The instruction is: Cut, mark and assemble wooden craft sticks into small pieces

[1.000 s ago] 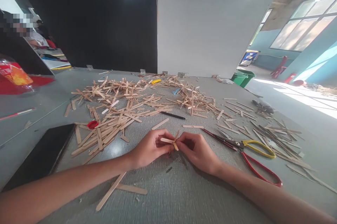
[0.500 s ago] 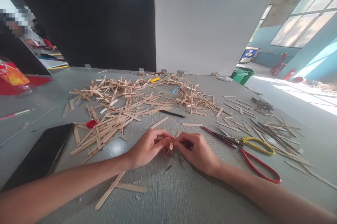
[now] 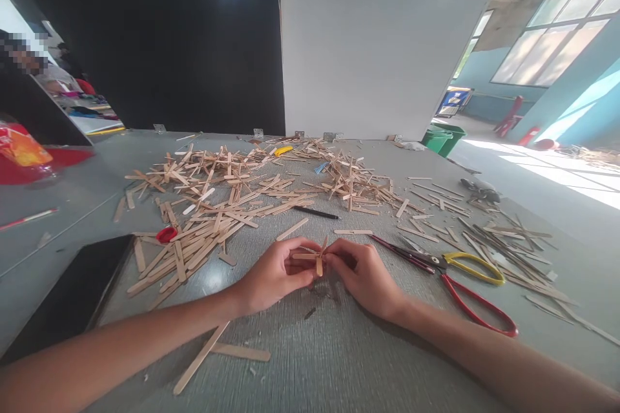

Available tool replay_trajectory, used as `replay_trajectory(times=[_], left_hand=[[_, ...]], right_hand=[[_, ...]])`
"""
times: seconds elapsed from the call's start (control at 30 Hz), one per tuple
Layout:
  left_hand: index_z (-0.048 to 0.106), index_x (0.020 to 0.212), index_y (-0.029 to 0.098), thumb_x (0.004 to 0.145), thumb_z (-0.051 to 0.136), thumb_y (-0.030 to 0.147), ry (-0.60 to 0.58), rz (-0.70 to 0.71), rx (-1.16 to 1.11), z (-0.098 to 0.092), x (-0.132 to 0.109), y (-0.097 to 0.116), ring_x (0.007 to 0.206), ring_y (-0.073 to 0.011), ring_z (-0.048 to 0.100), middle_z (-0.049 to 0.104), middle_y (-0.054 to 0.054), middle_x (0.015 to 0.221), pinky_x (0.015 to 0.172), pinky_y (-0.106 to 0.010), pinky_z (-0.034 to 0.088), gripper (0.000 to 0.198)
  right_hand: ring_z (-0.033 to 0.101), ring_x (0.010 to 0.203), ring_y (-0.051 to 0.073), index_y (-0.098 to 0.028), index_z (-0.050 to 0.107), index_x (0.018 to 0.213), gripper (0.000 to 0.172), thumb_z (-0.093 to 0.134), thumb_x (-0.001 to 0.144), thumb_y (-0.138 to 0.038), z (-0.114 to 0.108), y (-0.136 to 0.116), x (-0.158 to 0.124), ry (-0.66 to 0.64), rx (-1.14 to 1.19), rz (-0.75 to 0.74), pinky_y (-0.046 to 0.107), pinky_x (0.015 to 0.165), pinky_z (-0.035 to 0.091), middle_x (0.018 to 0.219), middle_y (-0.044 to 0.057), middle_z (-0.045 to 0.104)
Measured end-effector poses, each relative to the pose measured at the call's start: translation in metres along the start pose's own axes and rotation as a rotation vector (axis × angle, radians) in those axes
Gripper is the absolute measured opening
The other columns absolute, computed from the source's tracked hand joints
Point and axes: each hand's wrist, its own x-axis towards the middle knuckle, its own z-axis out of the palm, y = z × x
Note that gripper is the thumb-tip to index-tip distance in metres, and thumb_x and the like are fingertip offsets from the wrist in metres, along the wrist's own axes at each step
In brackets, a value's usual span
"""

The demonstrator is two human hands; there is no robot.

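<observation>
Between my two hands is a small piece of crossed wooden craft sticks [image 3: 320, 264], held just above the table. My left hand [image 3: 274, 274] curls its fingers behind the piece, with the thumb lower, near its underside. With thumb and forefinger, my right hand [image 3: 365, 271] pinches the piece's right side. How the sticks join is partly hidden by the fingers. Right of my right hand lie scissors [image 3: 438, 262] with one yellow and one red handle. Two loose sticks [image 3: 242, 352] rest near my left forearm, one partly under it.
A big heap of craft sticks [image 3: 194, 245] spreads across the table's left and middle, with another pile [image 3: 353, 183] behind my hands. A black pen [image 3: 317, 212], a red ring-shaped cap [image 3: 167, 234] and a dark phone-like slab [image 3: 72, 296] lie around. Thin strips [image 3: 513, 258] are at right.
My left thumb has shifted down and away from the sticks, so a horizontal stick shows more. My right hand keeps its pinch. The view has moved slightly.
</observation>
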Motion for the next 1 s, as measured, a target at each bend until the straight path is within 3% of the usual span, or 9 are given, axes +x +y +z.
replay_trajectory(times=[0.07,0.27,0.47,0.77,0.9,1.0], left_hand=[[0.063,0.113,0.018,0.082,0.082,0.026,-0.001,-0.028,-0.029,0.0009,0.0,-0.0015,0.098,-0.0218,0.074,0.078,-0.007,0.103,0.083,-0.032,0.058,0.038],[0.061,0.112,0.018,0.082,0.085,0.03,0.019,-0.017,-0.096,0.0016,0.001,-0.0019,0.077,-0.0173,0.073,0.077,-0.003,0.09,0.072,-0.03,0.06,0.04],[0.064,0.108,0.016,0.084,0.084,0.031,-0.011,-0.006,-0.105,-0.0006,0.0011,-0.0028,0.078,-0.0181,0.074,0.078,-0.005,0.088,0.072,-0.03,0.06,0.035],[0.064,0.11,0.019,0.084,0.082,0.03,0.0,0.014,-0.109,-0.0013,0.0026,-0.0038,0.085,-0.0204,0.075,0.076,-0.005,0.094,0.072,-0.031,0.058,0.033],[0.064,0.113,0.019,0.079,0.084,0.022,0.019,-0.008,-0.07,0.0003,0.0009,-0.0014,0.096,-0.0226,0.074,0.077,-0.007,0.102,0.078,-0.031,0.057,0.04],[0.062,0.119,0.019,0.078,0.084,0.022,0.03,-0.028,-0.062,0.0019,-0.0005,0.0,0.092,-0.0216,0.074,0.078,-0.006,0.098,0.077,-0.031,0.057,0.046]], right_hand=[[0.063,0.068,0.015,-0.021,0.069,0.09,0.015,0.057,0.098,-0.02,-0.0002,0.0001,0.0004,0.002,0.018,0.006,0.026,0.064,0.045,0.077,0.0,0.072],[0.062,0.067,0.015,-0.021,0.061,0.083,0.016,0.056,0.098,-0.019,-0.0018,-0.0036,0.0018,-0.053,0.043,0.05,0.026,0.065,0.044,0.075,0.0,0.072],[0.057,0.063,0.013,-0.021,0.056,0.079,0.02,0.054,0.098,-0.017,-0.0016,-0.006,0.002,-0.109,-0.015,0.035,0.024,0.063,0.04,0.071,-0.002,0.069],[0.058,0.066,0.015,-0.021,0.068,0.084,0.019,0.055,0.096,-0.014,-0.0013,-0.0043,0.0038,-0.035,-0.05,-0.011,0.025,0.065,0.042,0.073,-0.001,0.068],[0.059,0.067,0.015,-0.021,0.069,0.087,0.021,0.052,0.097,-0.013,-0.0011,-0.001,0.0026,-0.004,-0.059,-0.01,0.026,0.067,0.042,0.074,-0.001,0.069],[0.063,0.071,0.015,-0.021,0.07,0.09,0.021,0.052,0.097,-0.014,-0.0017,-0.001,0.0012,-0.01,-0.037,-0.023,0.026,0.069,0.044,0.078,-0.001,0.072]])
